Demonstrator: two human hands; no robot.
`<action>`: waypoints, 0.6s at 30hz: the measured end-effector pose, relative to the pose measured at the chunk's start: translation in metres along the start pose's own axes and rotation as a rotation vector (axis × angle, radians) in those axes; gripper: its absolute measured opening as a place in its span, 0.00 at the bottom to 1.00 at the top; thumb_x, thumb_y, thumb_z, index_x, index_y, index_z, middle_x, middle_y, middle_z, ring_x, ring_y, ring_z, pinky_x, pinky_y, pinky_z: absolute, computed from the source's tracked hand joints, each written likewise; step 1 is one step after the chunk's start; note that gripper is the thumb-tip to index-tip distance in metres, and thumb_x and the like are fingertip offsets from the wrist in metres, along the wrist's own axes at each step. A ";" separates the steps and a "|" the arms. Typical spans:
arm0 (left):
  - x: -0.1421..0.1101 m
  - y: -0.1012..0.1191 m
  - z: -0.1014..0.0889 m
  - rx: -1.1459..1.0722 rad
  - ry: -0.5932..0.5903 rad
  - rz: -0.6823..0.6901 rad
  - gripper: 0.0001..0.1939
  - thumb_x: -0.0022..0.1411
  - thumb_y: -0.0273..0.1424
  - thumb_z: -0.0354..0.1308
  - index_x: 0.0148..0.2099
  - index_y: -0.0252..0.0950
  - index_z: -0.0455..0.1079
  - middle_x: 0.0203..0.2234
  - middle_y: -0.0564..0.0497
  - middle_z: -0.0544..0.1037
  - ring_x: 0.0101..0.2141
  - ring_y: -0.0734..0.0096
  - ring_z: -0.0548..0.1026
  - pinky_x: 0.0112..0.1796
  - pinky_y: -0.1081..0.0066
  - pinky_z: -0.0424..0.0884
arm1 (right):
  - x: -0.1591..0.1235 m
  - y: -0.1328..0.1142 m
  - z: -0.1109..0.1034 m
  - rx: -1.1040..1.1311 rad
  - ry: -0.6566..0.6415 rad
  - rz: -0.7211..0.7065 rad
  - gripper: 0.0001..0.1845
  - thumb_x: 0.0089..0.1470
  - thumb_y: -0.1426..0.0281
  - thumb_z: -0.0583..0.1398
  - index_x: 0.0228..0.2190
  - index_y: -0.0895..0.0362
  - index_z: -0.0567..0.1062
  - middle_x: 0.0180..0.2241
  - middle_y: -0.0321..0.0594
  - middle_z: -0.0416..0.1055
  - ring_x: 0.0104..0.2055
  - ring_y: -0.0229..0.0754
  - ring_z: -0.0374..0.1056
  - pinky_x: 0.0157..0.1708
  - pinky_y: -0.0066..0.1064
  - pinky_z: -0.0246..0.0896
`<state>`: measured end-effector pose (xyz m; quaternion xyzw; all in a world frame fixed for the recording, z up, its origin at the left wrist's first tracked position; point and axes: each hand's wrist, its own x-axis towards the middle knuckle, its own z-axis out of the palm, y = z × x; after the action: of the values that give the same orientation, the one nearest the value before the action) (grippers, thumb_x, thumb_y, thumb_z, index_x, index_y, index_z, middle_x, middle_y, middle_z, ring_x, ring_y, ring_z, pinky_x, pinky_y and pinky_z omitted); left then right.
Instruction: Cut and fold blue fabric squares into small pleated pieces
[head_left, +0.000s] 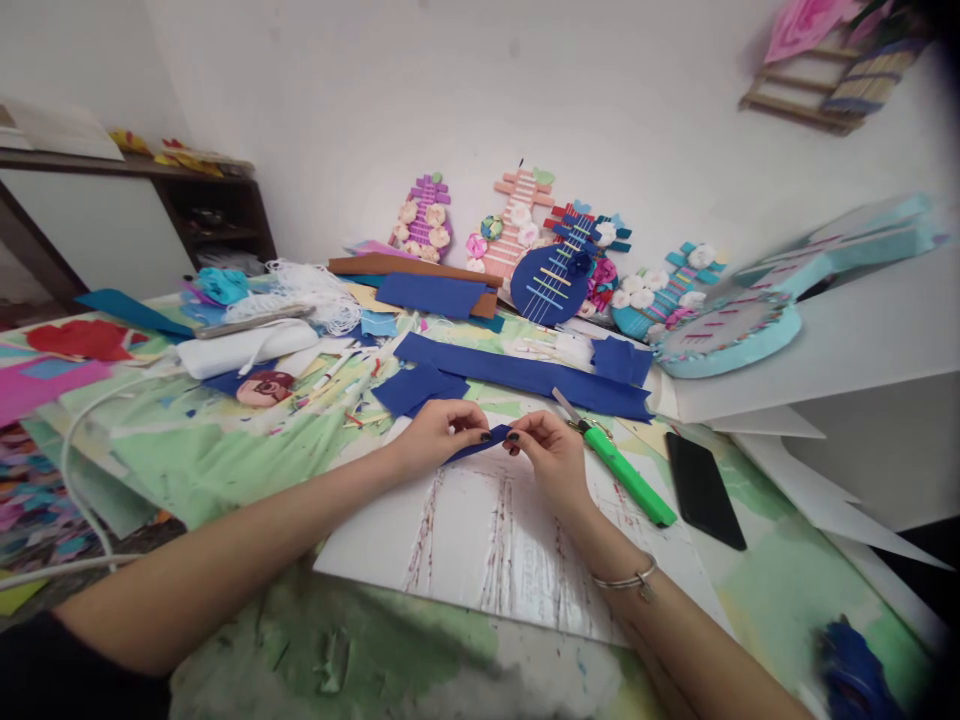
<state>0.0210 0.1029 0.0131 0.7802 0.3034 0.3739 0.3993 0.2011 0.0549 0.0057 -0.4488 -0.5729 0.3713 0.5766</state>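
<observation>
My left hand (448, 432) and my right hand (547, 452) come together over a white board (375, 550) marked with scored lines. Between them they pinch a small strip of dark blue paper (480, 443), thumbs and fingertips closed on its ends. Just beyond lie a blue paper piece (420, 388) and a long blue strip (517, 372). To the right of my right hand rests a green utility knife (628, 475) with its blade out. Part of a pair of scissors (600, 430) shows beneath it.
A black phone (705, 490) lies at the right. Decorated paper instruments (553, 280) lean against the wall. White yarn (311, 295), a white power strip (247, 347) and paper scraps fill the left. White boards (810, 350) stand along the right edge.
</observation>
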 end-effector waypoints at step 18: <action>-0.001 0.001 0.000 0.126 0.032 0.071 0.07 0.57 0.30 0.55 0.29 0.33 0.69 0.23 0.53 0.72 0.26 0.75 0.66 0.28 0.76 0.60 | 0.001 -0.002 0.001 0.025 0.045 -0.007 0.06 0.48 0.70 0.63 0.27 0.56 0.70 0.22 0.33 0.71 0.24 0.36 0.68 0.27 0.28 0.64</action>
<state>0.0208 0.1019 0.0143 0.8080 0.3046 0.3805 0.3310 0.2000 0.0553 0.0074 -0.4480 -0.5568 0.3663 0.5960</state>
